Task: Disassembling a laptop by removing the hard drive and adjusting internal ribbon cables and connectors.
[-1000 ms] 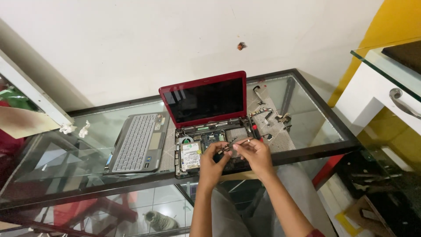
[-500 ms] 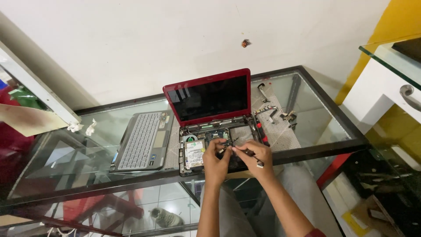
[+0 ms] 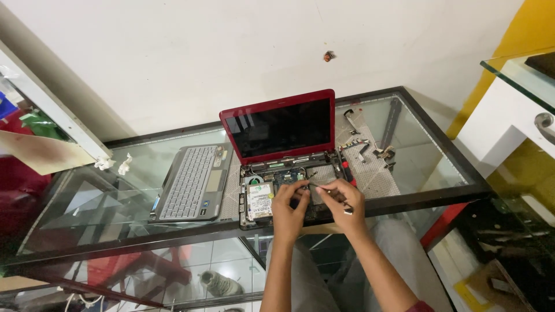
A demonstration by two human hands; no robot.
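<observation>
laptop base: the opened red laptop [image 3: 289,173] sat at the front-middle of the glass worktop [image 3: 144,167], lid up, top cover off, so the board and guts were all exposed.
tool: a thin dark tool [image 3: 324,188], screwdriver or tweezers, honestly too small to tell, was pointed down into the base near its middle.
right hand: right hand [image 3: 342,202] had its grip pinched round that tool, tip aimed toward 9 o'clock.
left hand: left hand [image 3: 287,207] was curled right next to it over the board; grip looked clenched on something tiny, but I couldn't tell what, or if anything.
hard drive: silver hard drive [image 3: 259,201] sat in its bay at 9 o'clock from the hands, just beside the left one.
keyboard panel: the removed keyboard panel [image 3: 193,182] lay further out at 9 o'clock, flat on the glass.
loose bits: small brackets and parts [image 3: 370,151] were scattered at 2 o'clock on a grey mat.
risk, slip: imo a slipping tool tip could've gouged the bare board or torn a ribbon cable, since both hands were crowded into one spot.
risk, small parts: a dropped screw could've vanished inside the base or bounced off the glass.
risk, edge: the base sat right at the near edge, so a hard push might've nudged it off.
</observation>
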